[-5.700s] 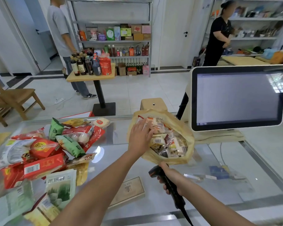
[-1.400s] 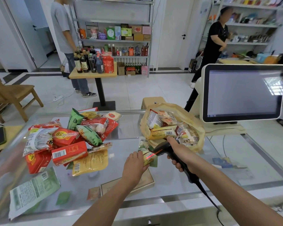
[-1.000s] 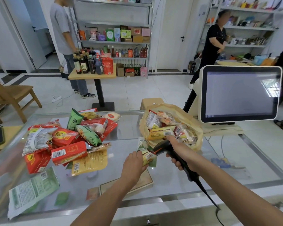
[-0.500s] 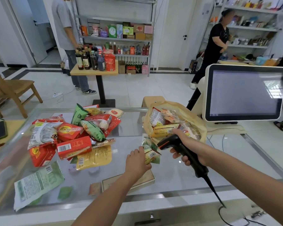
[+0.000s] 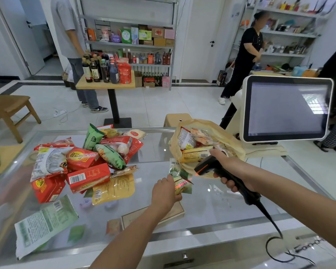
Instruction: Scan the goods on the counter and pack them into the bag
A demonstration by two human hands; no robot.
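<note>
My left hand [image 5: 164,192] holds a small green snack packet [image 5: 177,176] above the glass counter [image 5: 211,202], just left of the tan paper bag [image 5: 228,138]. The bag stands open and is filled with several packets. My right hand [image 5: 230,167] grips a black barcode scanner [image 5: 208,166] in front of the bag, its head pointed at the packet. A red scan line glows on the packet's lower part. A pile of snack packets [image 5: 105,152] and red boxes [image 5: 87,176] lies on the counter's left half.
A white checkout screen [image 5: 285,108] stands at the right behind the bag. A green-white packet [image 5: 44,225] lies near the front left edge. The scanner's cable [image 5: 273,241] trails off the front. Two people, shelves and a small table with bottles [image 5: 103,70] are beyond the counter.
Since 5.7 s ago my left hand left the bag and picked up the green packet. In the last second the scanner stayed aimed at it; the red line shows on the packet again.
</note>
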